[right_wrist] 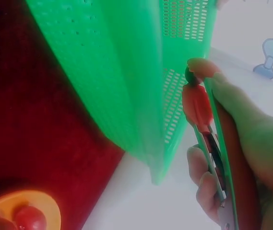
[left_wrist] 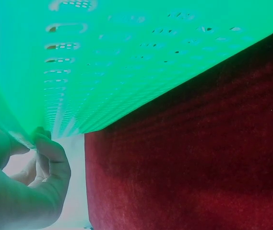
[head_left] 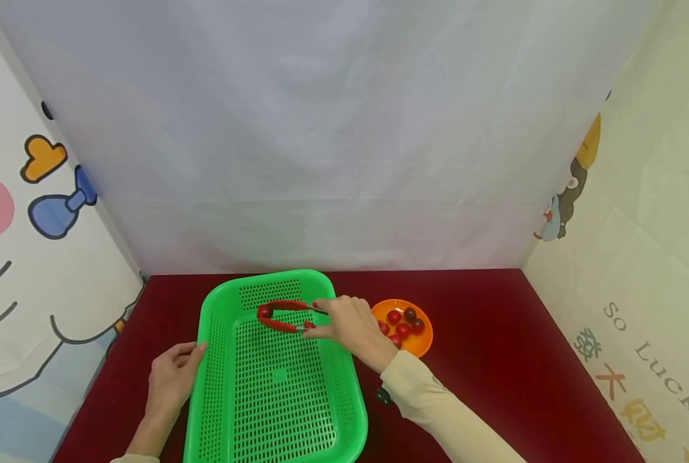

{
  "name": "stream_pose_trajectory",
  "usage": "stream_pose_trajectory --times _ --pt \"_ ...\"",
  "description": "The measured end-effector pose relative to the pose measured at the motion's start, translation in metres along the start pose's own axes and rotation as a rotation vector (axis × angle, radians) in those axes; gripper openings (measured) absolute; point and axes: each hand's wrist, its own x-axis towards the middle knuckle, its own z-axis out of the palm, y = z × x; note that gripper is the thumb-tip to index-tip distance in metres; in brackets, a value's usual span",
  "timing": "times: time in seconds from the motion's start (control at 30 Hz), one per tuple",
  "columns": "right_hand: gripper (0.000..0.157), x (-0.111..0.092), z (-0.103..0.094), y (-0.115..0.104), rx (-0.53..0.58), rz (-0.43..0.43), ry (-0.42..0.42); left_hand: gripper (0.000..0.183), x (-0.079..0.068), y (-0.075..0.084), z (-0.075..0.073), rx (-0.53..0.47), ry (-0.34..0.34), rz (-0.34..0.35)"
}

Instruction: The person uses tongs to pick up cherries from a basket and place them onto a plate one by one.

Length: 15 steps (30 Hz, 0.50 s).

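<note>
A large green perforated plastic basket [head_left: 286,411] rests on the dark red cloth. At its left side, my left hand [head_left: 173,376] pinches the rim between thumb and fingers, also seen in the left wrist view, where the hand [left_wrist: 40,187] is at the basket's edge [left_wrist: 141,62]. My right hand [head_left: 353,325] grips red-tipped tongs [head_left: 286,305] above the far part of the basket. Between the tong tips is a small round dark red fruit [head_left: 265,312]. In the right wrist view the tongs' red head [right_wrist: 197,105] overlaps the basket's inner wall.
An orange plate [head_left: 421,347] with several small round red and dark fruits [head_left: 403,330] stands right of the basket, partly behind my right hand. Dark red cloth [head_left: 495,360] covers the table. A white curtain [head_left: 333,161] hangs at the back, with printed panels [head_left: 628,308] at the sides.
</note>
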Motion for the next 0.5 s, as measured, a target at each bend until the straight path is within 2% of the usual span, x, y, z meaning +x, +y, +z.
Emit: stream_pose_trajectory --times 0.23,0.5 --pt "0.056 -0.011 -0.003 0.008 0.072 0.014 0.023 0.057 0.0 0.0 0.0 0.009 0.005 0.008" --pt "0.048 -0.025 -0.004 0.017 0.105 0.019 0.051 0.057 0.0 0.0 -0.001 0.008 0.004 0.008"
